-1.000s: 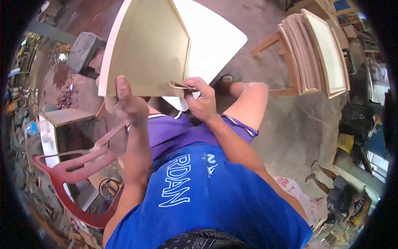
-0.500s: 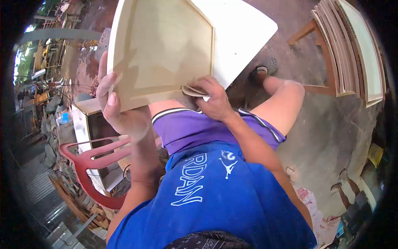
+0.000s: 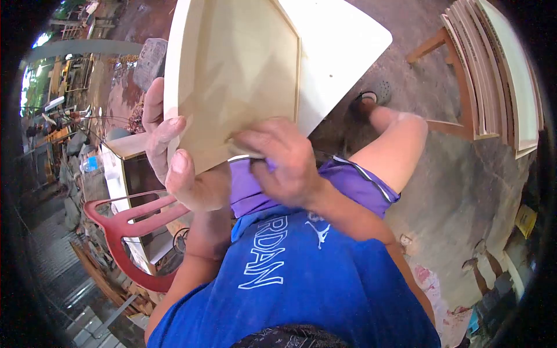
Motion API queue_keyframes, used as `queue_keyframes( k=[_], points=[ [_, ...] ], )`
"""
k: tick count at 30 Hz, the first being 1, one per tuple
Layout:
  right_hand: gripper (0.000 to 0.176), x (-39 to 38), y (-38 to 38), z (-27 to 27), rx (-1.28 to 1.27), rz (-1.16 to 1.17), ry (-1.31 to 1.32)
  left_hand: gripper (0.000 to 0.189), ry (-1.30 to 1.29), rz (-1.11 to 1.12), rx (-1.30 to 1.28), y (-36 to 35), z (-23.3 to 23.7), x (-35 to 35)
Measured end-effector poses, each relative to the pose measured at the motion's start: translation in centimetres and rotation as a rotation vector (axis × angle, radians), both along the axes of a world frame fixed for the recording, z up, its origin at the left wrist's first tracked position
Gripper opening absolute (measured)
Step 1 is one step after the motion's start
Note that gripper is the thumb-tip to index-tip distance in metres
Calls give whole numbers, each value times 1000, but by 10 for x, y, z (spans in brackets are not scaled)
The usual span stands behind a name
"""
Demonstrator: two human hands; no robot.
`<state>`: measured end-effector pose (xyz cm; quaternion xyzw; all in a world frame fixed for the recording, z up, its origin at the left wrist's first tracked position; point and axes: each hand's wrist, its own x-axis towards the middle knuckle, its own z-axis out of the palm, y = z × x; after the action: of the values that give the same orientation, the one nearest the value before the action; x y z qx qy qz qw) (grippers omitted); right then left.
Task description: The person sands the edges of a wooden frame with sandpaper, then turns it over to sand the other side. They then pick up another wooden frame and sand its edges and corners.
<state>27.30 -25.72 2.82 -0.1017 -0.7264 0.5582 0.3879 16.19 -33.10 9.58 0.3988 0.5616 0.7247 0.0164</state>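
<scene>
- Left hand (image 3: 183, 156) is clamped on the near left corner of the panel (image 3: 246, 75), thumb and fingers bent around its edge.
- The panel is tilted in front of the body, above the lap, its recessed face and thin raised border showing.
- Right hand (image 3: 284, 159), blurred, is closed on a thin sheet (image 3: 246, 156) at the panel's near edge; the fingertips reach over the border, but whether they touch the face cannot be told.
- A white board (image 3: 342, 55) lies partly behind the panel, sticking out to its right.
- Purple shorts (image 3: 365, 188) and a blue shirt (image 3: 325, 284) are below the hands; the right foot wears a dark clog (image 3: 380, 91) beyond the board.
- To the left are a grey block (image 3: 149, 65), near the panel's edge, a red chair (image 3: 119, 232) and, just beside the chair, an open box (image 3: 119, 177).
- To the right, a stack of panels (image 3: 493, 75) leans upright against a wooden stool (image 3: 462, 110).
- Another person (image 3: 493, 284) is at the lower right, well apart from the hands.
</scene>
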Motion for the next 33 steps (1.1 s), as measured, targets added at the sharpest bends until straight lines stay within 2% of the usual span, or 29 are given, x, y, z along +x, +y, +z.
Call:
queue_keyframes(
  k=[2,3,4,8,12,14,17,22,24,26,29,33],
  points=[
    [47,-2,-2,30,52,-53,138,34,26,3,-57,0,2,1],
    [49,1,1,29,52,-36,98,34,23,2,-57,1,2,2],
    [49,5,-1,14,54,-37,97,33,15,-24,-42,1,2,3],
    [49,15,-9,-115,-12,-128,-241,31,-56,14,-5,-4,1,4],
    [48,11,-23,-60,-105,-90,-260,30,-135,5,34,-11,2,-4],
    [46,-1,-14,-13,141,-78,27,30,-86,-65,27,-10,2,-15],
    [44,-11,-14,5,151,-108,116,31,80,21,9,-14,-10,-17],
    [45,-11,-9,47,138,-102,202,34,0,27,-29,-8,2,-1],
    [44,-10,-6,53,159,-92,213,37,48,78,-139,-9,6,3],
    [41,-9,0,52,129,-77,156,39,-12,45,-87,-7,2,3],
    [38,-9,-3,30,97,-72,149,40,93,20,-73,-7,-4,-7],
    [38,-9,-2,50,61,-74,149,41,50,3,-105,-6,0,-2]
  ],
)
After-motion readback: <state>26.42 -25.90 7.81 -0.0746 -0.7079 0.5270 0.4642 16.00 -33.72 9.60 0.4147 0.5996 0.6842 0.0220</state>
